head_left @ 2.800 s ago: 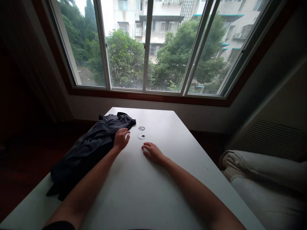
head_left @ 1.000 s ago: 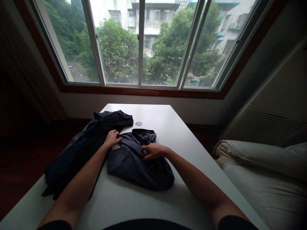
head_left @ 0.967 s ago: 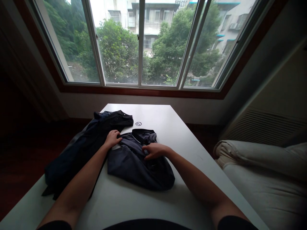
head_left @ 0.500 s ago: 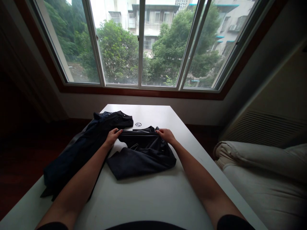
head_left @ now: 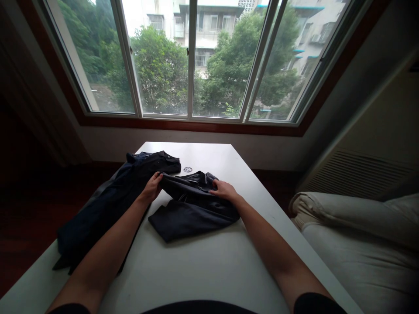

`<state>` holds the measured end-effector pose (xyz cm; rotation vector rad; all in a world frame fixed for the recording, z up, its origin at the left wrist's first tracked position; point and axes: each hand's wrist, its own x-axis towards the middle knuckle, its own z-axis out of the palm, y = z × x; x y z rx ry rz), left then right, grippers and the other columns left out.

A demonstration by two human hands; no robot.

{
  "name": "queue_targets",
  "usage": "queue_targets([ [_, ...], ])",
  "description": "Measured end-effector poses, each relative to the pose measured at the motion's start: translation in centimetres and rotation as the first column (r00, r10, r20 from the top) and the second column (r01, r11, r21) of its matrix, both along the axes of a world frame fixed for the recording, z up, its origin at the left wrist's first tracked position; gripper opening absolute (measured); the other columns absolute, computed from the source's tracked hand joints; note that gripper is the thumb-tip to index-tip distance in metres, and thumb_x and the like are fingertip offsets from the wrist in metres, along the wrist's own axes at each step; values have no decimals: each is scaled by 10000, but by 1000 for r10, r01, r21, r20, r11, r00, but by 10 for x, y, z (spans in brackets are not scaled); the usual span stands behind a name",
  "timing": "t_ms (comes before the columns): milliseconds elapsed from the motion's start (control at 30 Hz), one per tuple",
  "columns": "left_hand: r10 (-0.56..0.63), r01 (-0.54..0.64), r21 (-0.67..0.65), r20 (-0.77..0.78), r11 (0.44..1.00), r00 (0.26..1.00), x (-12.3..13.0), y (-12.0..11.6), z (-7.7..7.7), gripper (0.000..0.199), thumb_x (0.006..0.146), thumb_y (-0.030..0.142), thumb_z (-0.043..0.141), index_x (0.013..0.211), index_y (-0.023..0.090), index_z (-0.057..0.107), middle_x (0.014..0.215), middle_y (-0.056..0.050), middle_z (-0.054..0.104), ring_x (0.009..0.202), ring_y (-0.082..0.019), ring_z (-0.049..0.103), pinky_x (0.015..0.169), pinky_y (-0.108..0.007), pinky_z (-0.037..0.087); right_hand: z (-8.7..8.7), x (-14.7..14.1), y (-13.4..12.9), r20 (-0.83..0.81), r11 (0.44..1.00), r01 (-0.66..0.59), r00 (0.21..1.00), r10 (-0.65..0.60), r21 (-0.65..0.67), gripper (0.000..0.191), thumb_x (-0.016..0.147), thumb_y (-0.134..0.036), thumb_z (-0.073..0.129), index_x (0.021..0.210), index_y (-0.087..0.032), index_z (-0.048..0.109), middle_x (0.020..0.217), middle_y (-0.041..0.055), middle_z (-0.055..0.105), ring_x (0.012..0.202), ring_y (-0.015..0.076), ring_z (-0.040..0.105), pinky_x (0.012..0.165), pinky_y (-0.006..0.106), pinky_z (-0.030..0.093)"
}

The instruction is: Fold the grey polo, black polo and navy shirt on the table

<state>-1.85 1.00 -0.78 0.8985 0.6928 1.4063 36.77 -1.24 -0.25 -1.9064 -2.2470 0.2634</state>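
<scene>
A pair of dark trousers lies bunched on the white table, with thin white lines or cords showing in its folds. My left hand pinches the upper left edge of the cloth, which is lifted a little off the table. At the upper right of the trousers, my right hand has thumb and fingers closed on the fabric. Most of the garment's inside is hidden by folds.
Several dark garments are heaped along the table's left side, under and beside my left forearm. A small round black-and-white mark is on the far tabletop. A pale sofa stands to the right, and a window is ahead.
The waistband edge, stretched straight between my hands before, has slackened and sags to the right. My right hand has dropped slightly and shifted its hold; the left has risen slightly.
</scene>
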Motion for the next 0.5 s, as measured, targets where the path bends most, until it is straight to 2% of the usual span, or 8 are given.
queue_targets([
  [100, 188, -190, -22, -90, 981, 978, -1, 8, -10, 378, 725, 362, 898, 917, 193, 619, 785, 42, 611, 661, -95, 571, 624, -197, 487, 0, -4, -1, 91, 1000, 3, 996, -2, -9, 378, 860, -485, 702, 1161, -259, 663, 1160, 78, 728, 1017, 272, 672, 772, 305, 445],
  [200, 323, -332, -6, -210, 943, 923, -7, 15, -16, 422, 704, 434, 889, 897, 192, 601, 767, 47, 580, 637, -95, 537, 600, -203, 460, 0, 4, 2, 90, 988, 147, 985, -150, 42, 275, 899, -325, 611, 1156, -245, 662, 1123, 103, 736, 1011, 271, 678, 791, 317, 450],
  [267, 384, -391, 31, -278, 920, 881, -13, 19, -18, 435, 716, 480, 861, 905, 194, 592, 783, 42, 578, 655, -102, 543, 620, -212, 466, 0, 20, 5, -38, 952, 295, 956, -292, 82, 245, 895, -298, 585, 1119, -233, 661, 1039, 103, 741, 957, 262, 680, 771, 315, 452],
  [333, 442, -447, 58, -315, 892, 840, -21, 23, -17, 424, 748, 504, 820, 919, 200, 578, 793, 39, 575, 671, -109, 551, 641, -219, 476, 1, 41, 9, -274, 900, 427, 879, -390, 89, 202, 872, -292, 578, 1045, -228, 661, 929, 81, 732, 885, 245, 672, 737, 302, 459],
  [433, 492, -500, 68, -329, 864, 806, -30, 28, -16, 401, 776, 506, 779, 932, 205, 565, 794, 35, 578, 685, -120, 565, 663, -230, 491, 5, 73, 14, -599, 851, 525, 686, -413, 14, 174, 843, -285, 531, 948, -213, 650, 769, 47, 682, 764, 225, 645, 656, 285, 478],
  [500, 494, -496, 91, -348, 863, 797, -33, 30, -16, 390, 782, 506, 766, 937, 204, 573, 807, 25, 594, 707, -133, 581, 679, -239, 498, 8, 88, 17, -667, 847, 531, 620, -413, -31, 198, 836, -271, 483, 925, -197, 643, 718, 38, 654, 708, 214, 632, 616, 277, 485],
])
